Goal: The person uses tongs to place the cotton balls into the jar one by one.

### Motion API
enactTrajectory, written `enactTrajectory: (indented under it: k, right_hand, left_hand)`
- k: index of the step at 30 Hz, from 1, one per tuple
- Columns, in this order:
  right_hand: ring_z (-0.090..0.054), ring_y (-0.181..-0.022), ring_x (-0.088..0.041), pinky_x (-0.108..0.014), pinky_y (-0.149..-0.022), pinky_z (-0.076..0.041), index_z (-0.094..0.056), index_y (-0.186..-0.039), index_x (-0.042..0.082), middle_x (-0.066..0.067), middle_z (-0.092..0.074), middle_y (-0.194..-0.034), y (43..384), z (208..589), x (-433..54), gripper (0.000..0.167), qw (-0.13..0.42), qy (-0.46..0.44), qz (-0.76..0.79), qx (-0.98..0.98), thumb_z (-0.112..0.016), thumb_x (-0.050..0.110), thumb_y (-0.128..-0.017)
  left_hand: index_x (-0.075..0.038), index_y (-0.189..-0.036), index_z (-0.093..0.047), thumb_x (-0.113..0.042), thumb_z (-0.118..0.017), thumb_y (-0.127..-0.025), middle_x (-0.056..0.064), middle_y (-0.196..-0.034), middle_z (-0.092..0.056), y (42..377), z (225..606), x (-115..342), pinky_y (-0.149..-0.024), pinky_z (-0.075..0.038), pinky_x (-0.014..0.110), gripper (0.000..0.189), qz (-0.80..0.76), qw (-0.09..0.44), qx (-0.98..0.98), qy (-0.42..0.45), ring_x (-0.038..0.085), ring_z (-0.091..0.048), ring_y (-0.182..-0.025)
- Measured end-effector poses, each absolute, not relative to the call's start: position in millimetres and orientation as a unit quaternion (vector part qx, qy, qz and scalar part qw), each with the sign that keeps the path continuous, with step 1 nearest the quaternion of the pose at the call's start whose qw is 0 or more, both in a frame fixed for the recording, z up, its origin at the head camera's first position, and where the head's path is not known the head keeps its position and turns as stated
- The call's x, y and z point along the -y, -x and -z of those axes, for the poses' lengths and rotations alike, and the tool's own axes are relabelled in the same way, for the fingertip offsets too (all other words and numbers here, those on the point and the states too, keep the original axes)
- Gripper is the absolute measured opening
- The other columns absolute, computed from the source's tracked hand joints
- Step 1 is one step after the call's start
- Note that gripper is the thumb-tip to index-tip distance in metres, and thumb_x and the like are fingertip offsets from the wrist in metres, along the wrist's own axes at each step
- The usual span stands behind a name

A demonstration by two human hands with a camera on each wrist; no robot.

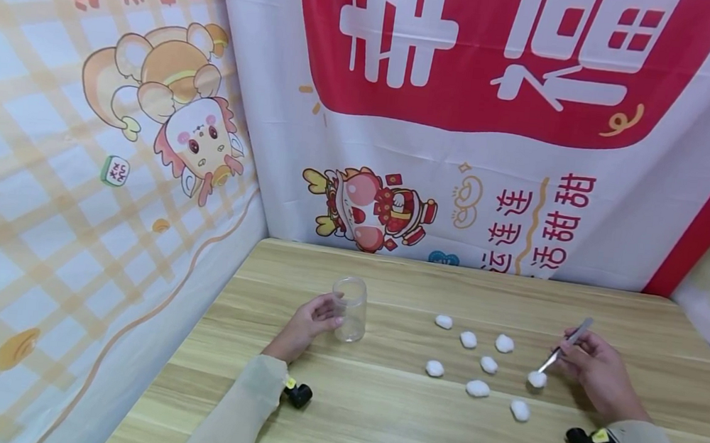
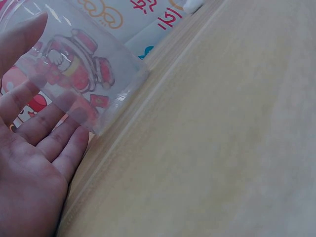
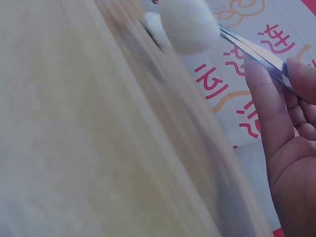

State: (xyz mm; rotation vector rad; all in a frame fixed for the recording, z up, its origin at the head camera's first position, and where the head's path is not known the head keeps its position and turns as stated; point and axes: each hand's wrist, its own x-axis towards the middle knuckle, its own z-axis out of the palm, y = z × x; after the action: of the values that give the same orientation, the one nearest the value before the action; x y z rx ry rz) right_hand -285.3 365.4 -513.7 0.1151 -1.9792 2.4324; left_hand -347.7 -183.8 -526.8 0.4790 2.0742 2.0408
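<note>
The right hand (image 1: 597,372) pinches tweezers (image 1: 551,359) — slack pressure could drop the white ball (image 1: 536,379); the left hand (image 1: 305,325) loosely grips the clear jar (image 1: 355,314).

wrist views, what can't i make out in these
- Left wrist: the clear cup, its mouth end cut off by the upper left edge.
- Left wrist: a white ball, cut off by the top edge.
- Right wrist: the tweezers, tips hidden by the held ball, rear end by the right hand.
- Right wrist: another ball, partly behind the held one.
</note>
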Motion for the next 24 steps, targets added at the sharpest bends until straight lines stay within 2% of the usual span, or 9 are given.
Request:
enactTrajectory:
  k: [8,17,24]
  right_hand:
    - [-0.067,-0.096,-0.016,-0.031,-0.083,-0.056,-0.053,-0.118,0.01,-0.005,-0.064,-0.104,285.8,510.1,-366.0,0.021,-0.002,-0.04,-0.78,0.625,-0.058,0.009,-0.098]
    - [-0.067,-0.095,-0.016,-0.03,-0.083,-0.056,-0.057,-0.114,0.009,-0.003,-0.064,-0.101,286.1,508.1,-361.2,0.017,0.009,-0.062,-0.802,0.594,-0.054,0.002,-0.098]
    - [-0.068,-0.095,-0.019,-0.032,-0.081,-0.056,-0.059,-0.112,0.007,-0.005,-0.064,-0.099,290.3,504.0,-357.8,0.018,0.008,-0.074,-0.818,0.57,-0.052,-0.002,-0.098]
  left_hand:
    - [-0.009,-0.146,-0.041,-0.018,-0.071,-0.091,0.013,-0.14,-0.049,349.6,528.8,184.5,-0.107,-0.038,0.031,0.064,-0.689,0.096,-0.7,-0.162,0.026,-0.043,-0.132]
    - [-0.004,-0.146,-0.039,-0.022,-0.073,-0.089,0.01,-0.136,-0.053,347.5,529.7,183.1,-0.108,-0.038,0.034,0.069,-0.686,0.087,-0.703,-0.168,0.025,-0.046,-0.13]
    - [-0.004,-0.147,-0.039,-0.022,-0.073,-0.089,0.008,-0.135,-0.053,349.0,530.4,183.8,-0.108,-0.038,0.034,0.069,-0.682,0.085,-0.707,-0.167,0.023,-0.047,-0.129]
